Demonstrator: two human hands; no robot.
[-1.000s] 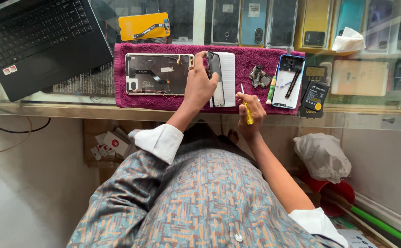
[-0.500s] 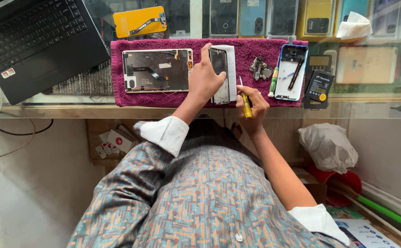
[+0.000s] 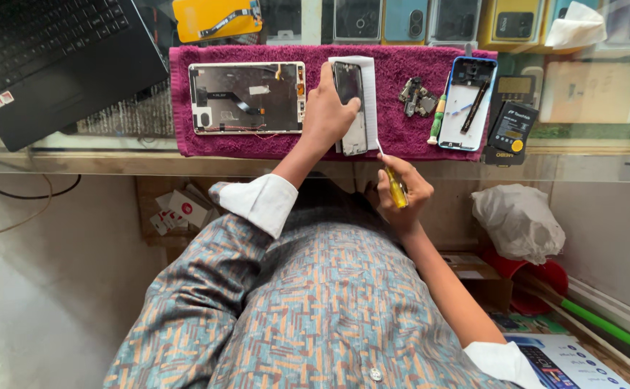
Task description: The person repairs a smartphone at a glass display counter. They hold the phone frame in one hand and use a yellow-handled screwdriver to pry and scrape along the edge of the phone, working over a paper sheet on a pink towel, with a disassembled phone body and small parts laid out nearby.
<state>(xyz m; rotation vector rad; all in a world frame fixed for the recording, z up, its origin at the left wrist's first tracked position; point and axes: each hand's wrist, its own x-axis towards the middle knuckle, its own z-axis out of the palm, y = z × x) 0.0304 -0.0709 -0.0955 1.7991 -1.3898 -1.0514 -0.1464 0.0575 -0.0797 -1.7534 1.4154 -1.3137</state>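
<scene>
The left hand lies flat across a dark phone that rests on a white sheet on the magenta towel, fingers spread over the glass and thumb against its edge; this grip looks like a pinning hold that keeps the phone from sliding on the soft cloth. The right hand hangs just off the front edge of the glass bench, fingers curled closed around a yellow-handled screwdriver whose thin tip points up toward the phone's lower corner, near it but apart. The towel likely serves to cushion parts and stop small pieces rolling: an opened tablet back lies to the left, loose small components and a blue phone frame to the right.
</scene>
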